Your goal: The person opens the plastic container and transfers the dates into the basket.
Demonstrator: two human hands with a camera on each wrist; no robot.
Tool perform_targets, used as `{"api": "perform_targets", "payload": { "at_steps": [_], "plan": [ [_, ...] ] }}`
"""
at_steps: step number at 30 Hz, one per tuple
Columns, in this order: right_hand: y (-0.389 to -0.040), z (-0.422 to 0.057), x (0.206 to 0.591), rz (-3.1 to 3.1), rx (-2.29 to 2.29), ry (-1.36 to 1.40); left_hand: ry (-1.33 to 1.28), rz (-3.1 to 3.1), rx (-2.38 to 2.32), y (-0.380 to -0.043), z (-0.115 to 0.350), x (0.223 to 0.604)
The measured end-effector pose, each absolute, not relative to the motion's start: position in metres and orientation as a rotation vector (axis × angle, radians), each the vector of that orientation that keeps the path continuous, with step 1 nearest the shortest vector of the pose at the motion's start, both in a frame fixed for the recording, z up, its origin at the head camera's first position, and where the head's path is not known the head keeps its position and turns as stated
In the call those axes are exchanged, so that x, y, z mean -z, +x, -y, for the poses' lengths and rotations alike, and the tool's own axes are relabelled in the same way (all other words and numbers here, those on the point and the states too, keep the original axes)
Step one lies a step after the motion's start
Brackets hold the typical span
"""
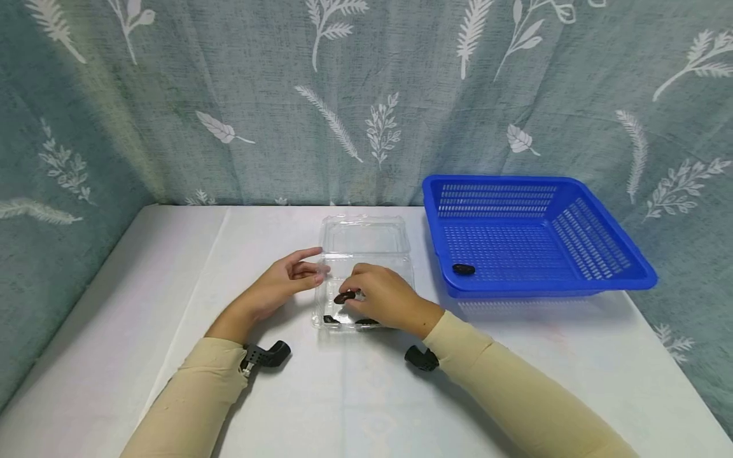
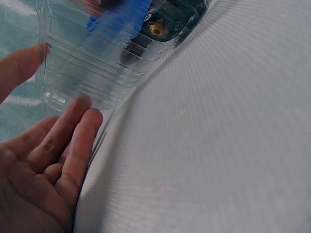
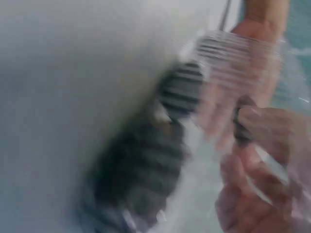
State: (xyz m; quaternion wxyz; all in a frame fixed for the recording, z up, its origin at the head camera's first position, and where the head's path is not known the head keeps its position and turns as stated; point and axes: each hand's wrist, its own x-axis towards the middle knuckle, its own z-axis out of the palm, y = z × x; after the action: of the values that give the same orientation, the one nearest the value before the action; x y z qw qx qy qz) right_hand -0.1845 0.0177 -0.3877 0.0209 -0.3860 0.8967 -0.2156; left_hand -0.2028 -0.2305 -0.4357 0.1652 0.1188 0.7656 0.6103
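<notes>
Action centres on a clear, rectangular, hinged plastic container, lying open on the white-covered desk. And the right hand is over its near half, thumb and fingertips pinching a dark brown, glossy, oblong piece! Two more dark pieces lie along the near edge. Left hand, fingers loosely extended, touches the left wall, apparently steadying it. Off to the right, a lone dark piece sits in the near left corner of the blue, slotted plastic basket. Looks like a one-piece-at-a-time transfer; which way it's bound, can't tell. The next move, I'd judge, calls for a light, sure pinch and a steady container until release.
</notes>
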Motion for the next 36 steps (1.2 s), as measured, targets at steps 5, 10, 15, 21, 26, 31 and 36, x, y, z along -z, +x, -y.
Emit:
{"api": "perform_targets", "payload": {
  "at_steps": [5, 10, 15, 21, 26, 31, 36],
  "plan": [
    [-0.177, -0.039, 0.373, -2.835, 0.804, -1.260, 0.329, -2.185, -1.735, -0.201, 0.233, 0.438],
    [-0.173, -0.067, 0.360, -2.919, 0.970, -1.374, 0.343, -2.169, -1.747, -0.200, 0.232, 0.438],
    [-0.176, -0.094, 0.350, -3.025, 1.061, -1.381, 0.329, -2.164, -1.754, -0.200, 0.229, 0.438],
    [-0.184, -0.124, 0.344, -3.144, 1.042, -1.240, 0.320, -2.184, -1.747, -0.199, 0.229, 0.438],
    [-0.196, -0.148, 0.343, -3.217, 0.969, -1.075, 0.324, -2.193, -1.746, -0.199, 0.229, 0.437],
    [-0.209, -0.172, 0.349, -3.242, 0.901, -0.903, 0.329, -2.186, -1.746, -0.200, 0.228, 0.436],
    [-0.220, -0.188, 0.354, -3.194, 0.835, -0.771, 0.353, -2.191, -1.739, -0.202, 0.227, 0.435]
  ]
}}
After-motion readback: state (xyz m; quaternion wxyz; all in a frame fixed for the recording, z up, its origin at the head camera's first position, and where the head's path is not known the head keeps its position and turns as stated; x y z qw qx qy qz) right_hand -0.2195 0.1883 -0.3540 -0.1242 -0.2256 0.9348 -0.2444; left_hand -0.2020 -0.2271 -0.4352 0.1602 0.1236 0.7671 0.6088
